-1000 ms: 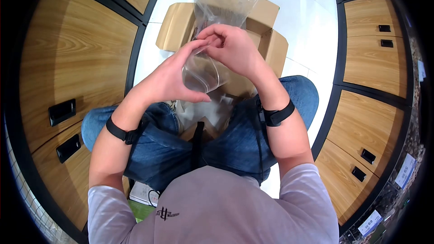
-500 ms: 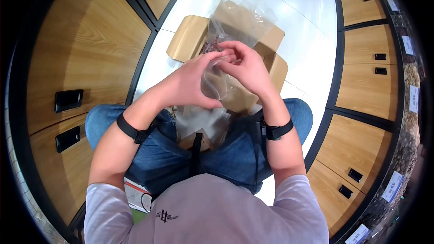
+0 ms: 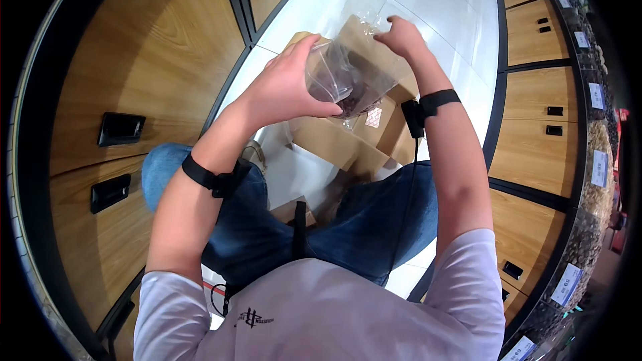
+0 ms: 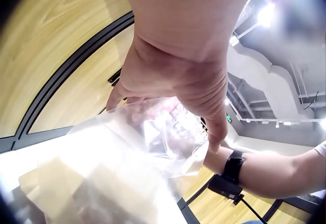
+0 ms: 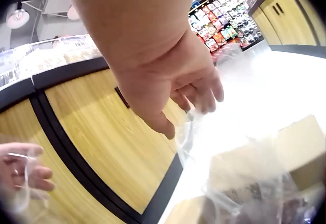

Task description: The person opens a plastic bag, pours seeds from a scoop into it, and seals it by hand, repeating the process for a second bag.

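Note:
My left hand point(image 3: 284, 83) holds a clear zip bag point(image 3: 324, 70) at its mouth, thumb and fingers spread around the opening. In the left wrist view the thin film hangs below those fingers. A larger clear plastic bag point(image 3: 384, 67) rises out of an open cardboard box point(image 3: 321, 140) on the floor. Dark reddish contents point(image 3: 353, 99) show through the plastic. Beside the upper part of the larger bag is my right hand point(image 3: 404, 39), thumb apart from loosely bent fingers. In the right wrist view, plastic film point(image 5: 188, 137) is close below its fingertips.
Wooden cabinets with black handles line the left point(image 3: 167, 47) and right point(image 3: 535, 100). White tiled floor point(image 3: 435, 0) runs between them. Bent denim knees point(image 3: 381, 207) flank the box's near side. Price tags point(image 3: 598, 167) line the right shelf edge.
My right hand has left the zip bag's mouth and moved up and right, toward the larger bag. The left hand keeps the zip bag and has risen slightly. The head view has shifted.

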A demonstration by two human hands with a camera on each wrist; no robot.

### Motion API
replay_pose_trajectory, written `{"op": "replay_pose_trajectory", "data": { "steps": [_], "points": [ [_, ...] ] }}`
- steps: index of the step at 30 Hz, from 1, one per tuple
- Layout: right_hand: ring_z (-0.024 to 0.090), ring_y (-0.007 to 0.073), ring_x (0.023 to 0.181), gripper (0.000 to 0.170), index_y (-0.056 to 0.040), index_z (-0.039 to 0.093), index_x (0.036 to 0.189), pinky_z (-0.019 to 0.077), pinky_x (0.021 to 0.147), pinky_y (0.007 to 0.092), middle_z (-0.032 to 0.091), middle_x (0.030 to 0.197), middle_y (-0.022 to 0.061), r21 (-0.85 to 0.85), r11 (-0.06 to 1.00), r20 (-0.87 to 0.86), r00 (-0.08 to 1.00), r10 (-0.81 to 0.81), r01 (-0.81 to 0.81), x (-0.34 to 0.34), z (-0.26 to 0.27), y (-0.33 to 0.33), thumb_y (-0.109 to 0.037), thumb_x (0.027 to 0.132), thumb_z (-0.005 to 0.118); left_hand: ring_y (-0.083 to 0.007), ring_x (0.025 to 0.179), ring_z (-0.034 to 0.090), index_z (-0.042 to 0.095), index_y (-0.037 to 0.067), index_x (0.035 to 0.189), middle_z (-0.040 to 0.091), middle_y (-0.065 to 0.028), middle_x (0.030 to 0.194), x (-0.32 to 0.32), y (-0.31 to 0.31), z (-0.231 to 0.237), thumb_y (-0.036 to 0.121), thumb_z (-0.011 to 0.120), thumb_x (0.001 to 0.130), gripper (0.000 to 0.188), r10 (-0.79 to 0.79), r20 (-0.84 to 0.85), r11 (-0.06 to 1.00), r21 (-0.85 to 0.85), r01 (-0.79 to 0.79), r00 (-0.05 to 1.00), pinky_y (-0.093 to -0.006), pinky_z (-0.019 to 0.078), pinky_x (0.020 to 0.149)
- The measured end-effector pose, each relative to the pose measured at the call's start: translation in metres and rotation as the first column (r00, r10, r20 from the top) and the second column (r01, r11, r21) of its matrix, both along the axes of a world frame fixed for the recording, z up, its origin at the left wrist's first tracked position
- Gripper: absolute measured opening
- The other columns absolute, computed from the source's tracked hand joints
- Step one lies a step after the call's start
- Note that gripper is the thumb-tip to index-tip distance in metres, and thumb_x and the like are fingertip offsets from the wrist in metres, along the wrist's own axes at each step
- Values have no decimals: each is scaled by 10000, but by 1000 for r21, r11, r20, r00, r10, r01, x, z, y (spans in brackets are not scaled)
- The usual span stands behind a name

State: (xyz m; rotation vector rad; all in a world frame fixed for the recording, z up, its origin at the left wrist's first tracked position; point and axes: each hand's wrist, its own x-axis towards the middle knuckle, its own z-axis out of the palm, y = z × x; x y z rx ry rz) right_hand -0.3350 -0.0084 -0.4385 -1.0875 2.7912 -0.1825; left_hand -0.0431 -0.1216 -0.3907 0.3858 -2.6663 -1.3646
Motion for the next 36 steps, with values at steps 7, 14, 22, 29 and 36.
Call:
{"op": "replay_pose_trajectory", "data": {
  "steps": [7, 14, 22, 29, 36],
  "points": [
    [691, 323, 918, 668, 1, 566, 1345, 537, 845, 373, 708, 1028, 231, 67, 998, 298, 954, -30, 10, 19, -7, 2, -200, 734, 746, -368, 1379, 412, 275, -24, 1496, 433, -265, 1458, 9, -10, 2, 367, 863, 640, 1110, 37, -15, 999, 10, -37, 999, -403, 353, 1130],
    [679, 349, 927, 621, -49, 545, 1376, 527, 843, 412, 700, 1001, 250, 143, 890, 400, 848, 348, -433, 96, 22, 56, -31, 758, 605, -393, 1371, 418, 272, -54, 1487, 411, -292, 1466, 10, -11, 6, 405, 857, 634, 1132, 35, -15, 999, 6, -35, 999, -411, 371, 1126],
    [626, 206, 474, 882, -66, 84, 1574, 548, 511, 338, 622, 679, 147, 218, 973, 757, 642, -122, -71, 181, 70, 123, 69, 809, 502, -366, 1375, 429, 263, 21, 1512, 489, -264, 1418, 10, 2, 5, 412, 882, 634, 1144, 16, -32, 1000, -16, -17, 999, -417, 357, 1124],
    [699, 242, 779, 954, -57, 95, 1567, 619, 658, 367, 689, 915, 180, 389, 811, 900, 367, -234, -437, 182, 30, 166, -150, 852, 720, -365, 1357, 453, 280, 45, 1513, 502, -246, 1420, 3, 17, 4, 461, 861, 634, 1133, -43, -33, 994, -103, 40, 999, -412, 383, 1103],
    [710, 316, 959, 447, -14, 566, 1302, 602, 752, 407, 716, 1038, 176, 706, 678, 509, 813, -284, -205, 171, 40, 140, -57, 857, 586, -367, 1354, 458, 274, 47, 1518, 501, -245, 1421, 0, 27, 4, 464, 862, 628, 1145, -70, -44, 988, -142, 63, 997, -409, 390, 1099]
  ]
}}
